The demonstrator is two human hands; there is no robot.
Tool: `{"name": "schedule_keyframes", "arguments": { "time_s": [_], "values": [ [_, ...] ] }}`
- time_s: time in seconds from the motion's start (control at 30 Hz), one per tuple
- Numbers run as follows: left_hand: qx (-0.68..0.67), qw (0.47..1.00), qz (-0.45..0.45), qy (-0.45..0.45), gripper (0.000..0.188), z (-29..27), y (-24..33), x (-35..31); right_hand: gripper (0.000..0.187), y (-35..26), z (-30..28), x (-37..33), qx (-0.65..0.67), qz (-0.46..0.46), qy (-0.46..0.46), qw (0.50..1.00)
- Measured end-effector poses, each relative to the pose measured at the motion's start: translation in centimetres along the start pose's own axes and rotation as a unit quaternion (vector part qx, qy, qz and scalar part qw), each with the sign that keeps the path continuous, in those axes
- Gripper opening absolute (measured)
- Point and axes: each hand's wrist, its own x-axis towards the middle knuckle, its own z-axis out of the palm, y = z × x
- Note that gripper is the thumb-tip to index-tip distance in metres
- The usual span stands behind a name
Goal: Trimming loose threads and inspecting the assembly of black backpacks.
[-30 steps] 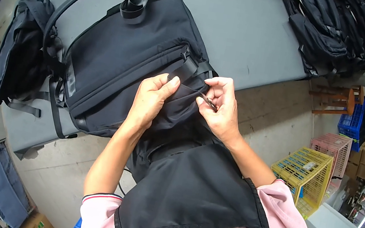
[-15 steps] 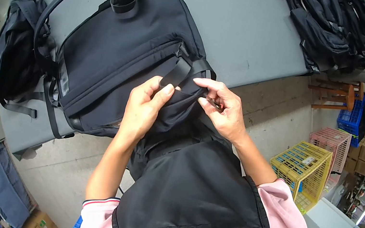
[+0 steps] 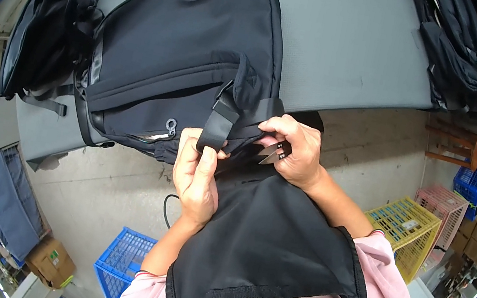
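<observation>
One strap (image 3: 219, 125) is pinched in left grip (image 3: 197, 185), one cutter (image 3: 270, 158) in right grip (image 3: 299, 155).

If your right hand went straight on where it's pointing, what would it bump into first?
Probably the black backpack. The right hand points leftward at its cloth, very close by, but how deep any gap is I can't tell.

Blue crate (image 3: 124, 260), yellow crate (image 3: 405, 226), wooden stool (image 3: 456, 146)
</observation>
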Motion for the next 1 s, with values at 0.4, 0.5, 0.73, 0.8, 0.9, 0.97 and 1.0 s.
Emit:
{"name": "schedule_keyframes", "arguments": {
  "time_s": [0.4,0.5,0.73,0.8,0.9,0.97,1.0],
  "values": [
    [0.223,0.937,0.260,-0.068,0.016,-2.2,3.9,-0.1,0.023,-3.7,-3.4,0.3,0.129,-0.041,-0.038,0.990],
    [0.266,0.948,0.173,-0.034,0.023,-4.6,3.0,-1.9,0.010,-3.3,-4.7,1.7,0.137,0.025,0.032,0.990],
    [0.454,0.883,0.115,0.029,0.004,-5.4,4.6,0.1,0.024,2.8,-5.3,6.0,0.051,0.303,0.038,0.951],
    [0.457,0.862,0.214,-0.054,0.008,-2.4,6.1,4.3,0.024,4.7,-4.4,7.7,0.027,0.293,0.022,0.955],
    [0.573,0.769,0.238,-0.152,0.024,1.1,3.8,11.0,0.037,7.0,-2.6,8.1,0.000,0.292,-0.008,0.956],
    [0.660,0.693,0.261,-0.126,0.040,2.0,1.6,14.3,0.040,7.3,-1.4,8.1,0.045,0.325,-0.013,0.945],
    [0.677,0.677,0.260,-0.127,0.044,2.2,0.7,15.8,0.040,7.4,-1.1,7.8,0.081,0.321,0.003,0.944]
  ]
}}
